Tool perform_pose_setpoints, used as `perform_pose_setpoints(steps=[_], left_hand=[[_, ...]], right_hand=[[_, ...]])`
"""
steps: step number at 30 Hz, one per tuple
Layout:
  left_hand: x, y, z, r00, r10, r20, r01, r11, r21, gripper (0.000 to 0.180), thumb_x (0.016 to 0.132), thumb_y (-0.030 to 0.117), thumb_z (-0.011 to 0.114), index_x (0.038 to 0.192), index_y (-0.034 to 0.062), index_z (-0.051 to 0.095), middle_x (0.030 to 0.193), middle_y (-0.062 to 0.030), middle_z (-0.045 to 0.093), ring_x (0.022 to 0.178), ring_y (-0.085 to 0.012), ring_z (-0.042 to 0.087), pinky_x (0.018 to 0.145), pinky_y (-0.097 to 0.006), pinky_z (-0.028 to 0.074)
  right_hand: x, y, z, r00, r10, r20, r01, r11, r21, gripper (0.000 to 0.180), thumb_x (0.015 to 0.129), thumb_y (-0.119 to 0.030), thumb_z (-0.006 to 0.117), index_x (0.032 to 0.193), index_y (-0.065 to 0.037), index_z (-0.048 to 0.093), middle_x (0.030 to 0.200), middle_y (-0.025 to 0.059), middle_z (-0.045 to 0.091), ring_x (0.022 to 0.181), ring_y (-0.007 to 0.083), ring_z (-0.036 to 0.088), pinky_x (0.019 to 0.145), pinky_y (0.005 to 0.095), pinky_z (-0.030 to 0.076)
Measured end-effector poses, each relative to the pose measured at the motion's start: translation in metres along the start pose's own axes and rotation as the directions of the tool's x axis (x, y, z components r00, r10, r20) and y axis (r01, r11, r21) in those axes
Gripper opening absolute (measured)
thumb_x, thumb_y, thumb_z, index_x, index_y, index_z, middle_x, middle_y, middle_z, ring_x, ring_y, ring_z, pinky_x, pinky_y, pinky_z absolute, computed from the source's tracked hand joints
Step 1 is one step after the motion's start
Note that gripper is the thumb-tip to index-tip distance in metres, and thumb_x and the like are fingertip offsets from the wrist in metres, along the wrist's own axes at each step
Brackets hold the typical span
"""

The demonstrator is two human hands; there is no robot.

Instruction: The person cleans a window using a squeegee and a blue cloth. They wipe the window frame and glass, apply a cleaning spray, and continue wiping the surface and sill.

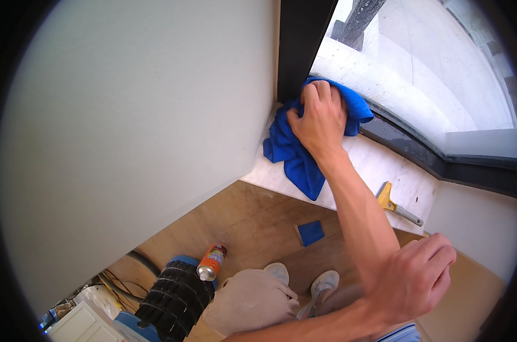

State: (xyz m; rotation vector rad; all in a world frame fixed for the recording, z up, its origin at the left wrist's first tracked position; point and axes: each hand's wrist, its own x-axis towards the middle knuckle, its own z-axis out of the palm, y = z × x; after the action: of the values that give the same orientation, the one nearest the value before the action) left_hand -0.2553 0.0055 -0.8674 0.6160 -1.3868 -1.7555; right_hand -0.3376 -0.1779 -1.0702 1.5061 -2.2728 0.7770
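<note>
My right hand point(322, 117) presses a crumpled blue cloth point(292, 143) into the corner where the dark window frame point(304, 40) meets the pale sill point(341, 191). Its fingers curl over the cloth, which spreads against the bottom of the glass and drapes over the sill. My left forearm crosses in front of the right arm. At the lower right, my left hand point(412, 279) is closed in a loose fist, with nothing showing in it; the palm is hidden. Near both arms, a scraper point(387, 196) with a yellow head and grey handle lies on the sill.
A plain pale wall point(139, 91) bounds the left side. On the wooden floor lies a small blue square pad point(311, 233). Lower left, an orange spray can point(212, 261) is beside a black ridged object point(176, 299), with cables and a white drawer unit point(79, 326) nearby.
</note>
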Motion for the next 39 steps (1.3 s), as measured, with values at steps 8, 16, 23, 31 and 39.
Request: perform_pose_setpoints(steps=[8,16,23,31,39], left_hand=[[-0.002,0.0,0.002,0.999,0.023,0.023,-0.024,0.999,0.037,0.007,0.079,0.003,0.071,0.083,0.0064,0.067,0.086,-0.0101,0.068,0.074,-0.0322,0.068,0.067,-0.043,0.056],[0.001,-0.017,-0.001,0.992,-0.009,0.125,0.008,1.0,0.008,0.02,0.081,-0.009,0.068,0.097,0.0012,0.063,0.095,-0.0106,0.065,0.075,-0.0295,0.064,0.065,-0.037,0.051],[-0.002,-0.011,0.002,0.986,0.034,0.162,-0.041,0.998,0.038,0.017,0.082,-0.008,0.069,0.096,0.002,0.064,0.095,-0.0102,0.066,0.074,-0.0288,0.064,0.065,-0.037,0.052],[0.004,-0.018,-0.022,0.985,-0.047,0.164,0.026,0.992,0.127,0.015,0.085,-0.004,0.07,0.099,0.0025,0.068,0.101,-0.0111,0.071,0.079,-0.0265,0.07,0.07,-0.034,0.057],[0.01,-0.003,-0.012,0.978,0.009,0.208,-0.031,0.994,0.105,0.015,0.085,-0.005,0.072,0.098,0.0011,0.07,0.098,-0.011,0.072,0.083,-0.0238,0.071,0.073,-0.033,0.057]], right_hand=[[0.003,-0.011,-0.003,0.995,0.099,-0.009,-0.099,0.99,-0.096,0.045,0.07,-0.028,0.092,0.098,-0.012,0.06,0.106,0.0069,0.06,0.1,0.0286,0.061,0.087,0.0428,0.049],[0.005,-0.006,-0.005,1.0,0.013,0.025,-0.01,0.993,-0.117,0.043,0.069,-0.023,0.091,0.098,-0.013,0.06,0.104,0.0061,0.059,0.1,0.028,0.061,0.086,0.0411,0.05],[0.008,-0.005,-0.009,0.999,0.026,-0.038,-0.03,0.996,-0.084,0.044,0.066,-0.023,0.094,0.094,-0.014,0.062,0.102,0.0052,0.061,0.097,0.0262,0.062,0.084,0.0398,0.051],[-0.017,0.052,-0.074,0.985,-0.104,0.14,0.107,0.994,-0.009,0.025,0.079,-0.008,0.079,0.098,-0.014,0.065,0.106,0.0021,0.065,0.101,0.026,0.066,0.085,0.0383,0.056],[-0.015,0.044,-0.034,0.983,-0.173,-0.054,0.178,0.978,0.11,0.025,0.086,-0.005,0.069,0.111,-0.007,0.071,0.129,0.0096,0.071,0.116,0.0265,0.07,0.096,0.0359,0.059]])
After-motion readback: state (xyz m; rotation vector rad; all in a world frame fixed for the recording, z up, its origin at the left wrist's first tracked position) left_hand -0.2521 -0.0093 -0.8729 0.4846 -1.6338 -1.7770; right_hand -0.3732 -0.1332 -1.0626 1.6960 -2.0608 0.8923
